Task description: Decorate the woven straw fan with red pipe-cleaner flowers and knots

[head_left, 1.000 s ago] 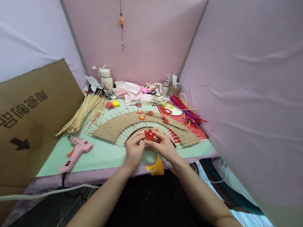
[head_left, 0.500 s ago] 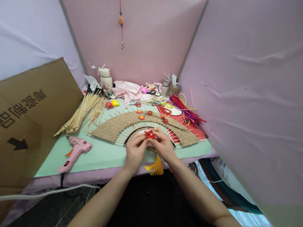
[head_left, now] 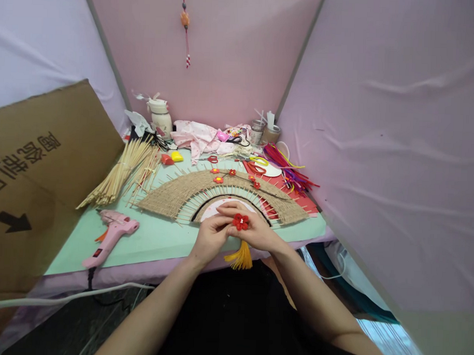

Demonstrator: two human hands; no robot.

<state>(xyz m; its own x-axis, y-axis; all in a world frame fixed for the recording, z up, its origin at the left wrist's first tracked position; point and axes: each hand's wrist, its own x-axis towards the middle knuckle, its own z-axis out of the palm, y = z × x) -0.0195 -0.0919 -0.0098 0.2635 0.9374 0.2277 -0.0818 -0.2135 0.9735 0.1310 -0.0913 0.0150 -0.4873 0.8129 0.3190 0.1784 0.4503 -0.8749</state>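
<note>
Head view: right hand (head_left: 258, 233) grips red flower (head_left: 241, 222), left hand (head_left: 208, 238) hold unclear; cardboard (head_left: 46, 191) reads 陶瓷制品.

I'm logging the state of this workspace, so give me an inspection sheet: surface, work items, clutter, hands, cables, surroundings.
Surface: green sheet over lilac cloth.
Work items: red flower; fan bearing small flowers; yellow tassel.
Clutter: glue gun on the left; stick bundle, bottle, pink cloth, pipe cleaners farther back.
Hands: left hand and right hand together at the red flower; exact grip unclear.
Cables: dark cord from the glue gun; white cable crossing low on the left.
Surroundings: cardboard on the left, fabric walls, hanging ornament.
</note>
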